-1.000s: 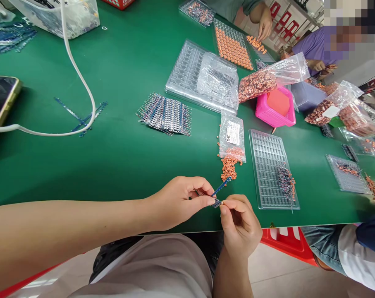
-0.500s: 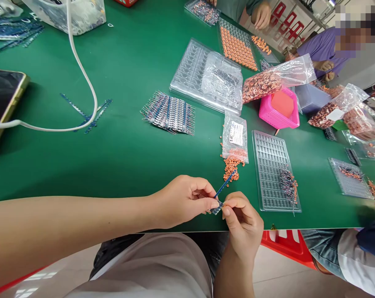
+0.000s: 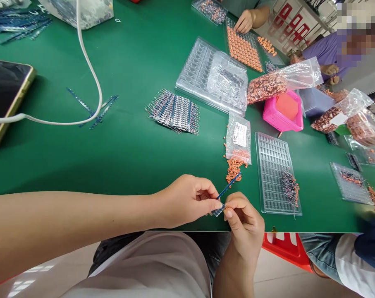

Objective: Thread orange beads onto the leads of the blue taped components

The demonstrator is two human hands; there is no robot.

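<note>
My left hand [image 3: 187, 203] is closed on a narrow blue strip of small parts [image 3: 229, 187], near the table's front edge. The strip's blue end sticks out up and right, and a row of dark and silver parts shows below the thumb. Close against it, my right hand [image 3: 246, 219] pinches with thumb and forefinger at a tiny orange piece [image 3: 226, 207], mostly covered by the fingertips. Just beyond the hands, small orange rings [image 3: 233, 169] spill from a labelled clear bag [image 3: 238, 134]. Left of that bag lies a fanned stack of similar strips [image 3: 175, 111].
A ridged clear tray [image 3: 272, 161] with wired parts lies to the right. Farther back are another clear tray [image 3: 190, 62], a pink basket [image 3: 282, 120] and a bag of copper-coloured rings [image 3: 266, 87]. A white cable [image 3: 92, 74] crosses by a phone [image 3: 10, 91]. Co-workers' hands [image 3: 245, 20] are at work behind.
My hands keep nearly the same pose at the strip, while the view shifts slightly. A co-worker's hand at the back has moved over the orange-filled tray; another hand appears at the right edge.
</note>
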